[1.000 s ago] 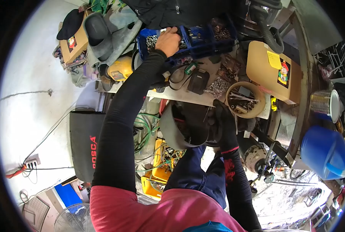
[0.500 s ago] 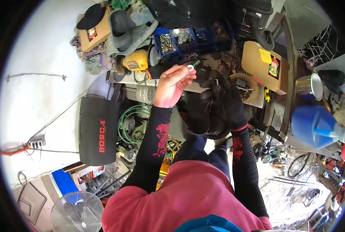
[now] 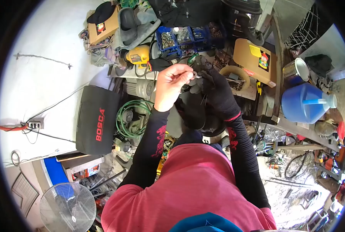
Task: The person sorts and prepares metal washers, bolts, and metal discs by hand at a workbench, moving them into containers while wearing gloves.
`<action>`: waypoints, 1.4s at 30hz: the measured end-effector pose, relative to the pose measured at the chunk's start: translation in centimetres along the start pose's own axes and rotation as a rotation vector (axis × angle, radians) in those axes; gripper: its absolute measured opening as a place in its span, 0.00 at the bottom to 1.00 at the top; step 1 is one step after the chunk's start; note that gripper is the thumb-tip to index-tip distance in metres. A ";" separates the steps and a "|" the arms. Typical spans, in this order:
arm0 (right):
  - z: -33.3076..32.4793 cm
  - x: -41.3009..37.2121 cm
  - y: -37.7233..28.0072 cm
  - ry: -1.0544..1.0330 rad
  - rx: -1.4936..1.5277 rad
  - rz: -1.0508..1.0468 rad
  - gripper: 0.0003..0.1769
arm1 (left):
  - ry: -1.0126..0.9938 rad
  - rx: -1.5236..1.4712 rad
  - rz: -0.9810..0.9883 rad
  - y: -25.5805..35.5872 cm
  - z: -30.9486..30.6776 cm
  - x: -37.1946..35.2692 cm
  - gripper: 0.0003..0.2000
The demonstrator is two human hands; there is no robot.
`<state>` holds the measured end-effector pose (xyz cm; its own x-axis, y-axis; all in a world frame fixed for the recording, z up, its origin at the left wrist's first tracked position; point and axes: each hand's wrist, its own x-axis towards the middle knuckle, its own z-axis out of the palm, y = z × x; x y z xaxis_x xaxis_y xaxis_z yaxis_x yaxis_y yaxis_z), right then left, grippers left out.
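Note:
My bare left hand pinches a small metal ring between thumb and fingertips, above the bench edge. Just to the right, my right hand wears a black glove; its fingers are closed around a small shiny metal piece that meets the ring. The piece's full shape is hidden by the glove. Thin wire-like ends show below the gloved fingers. Behind the hands lie a yellow power tool and a blue tray of hardware.
A cardboard box and a round tan container are on the right. A blue jug stands farther right. On the left are a black BOSCA cover, a coiled green hose and a fan.
My gloved right hand has moved left and up to my left hand, and the ring now touches the metal piece. The camera view has shifted slightly.

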<state>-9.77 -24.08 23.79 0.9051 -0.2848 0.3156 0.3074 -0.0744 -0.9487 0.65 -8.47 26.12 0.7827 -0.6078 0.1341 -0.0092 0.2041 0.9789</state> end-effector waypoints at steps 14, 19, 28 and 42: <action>-0.1 -2.6 -0.1 0.011 0.023 0.143 0.29 | 0.048 0.512 0.160 -0.7 1.3 -2.3 0.05; 0.3 -2.8 2.4 -0.021 0.040 0.073 0.28 | -0.080 0.352 -0.047 -1.3 -0.3 -2.4 0.07; 0.0 -3.1 2.9 -0.074 0.360 0.300 0.24 | -0.054 0.107 -0.209 -3.5 -2.4 -2.0 0.08; 0.4 -3.6 6.3 0.199 0.404 0.443 0.12 | -0.059 0.457 -0.042 -5.0 0.2 -0.8 0.07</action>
<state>-10.92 -23.11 16.72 0.9120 -0.3809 -0.1522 0.0378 0.4473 -0.8936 -0.02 -9.14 21.11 0.7513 -0.6539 0.0889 -0.2625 -0.1726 0.9494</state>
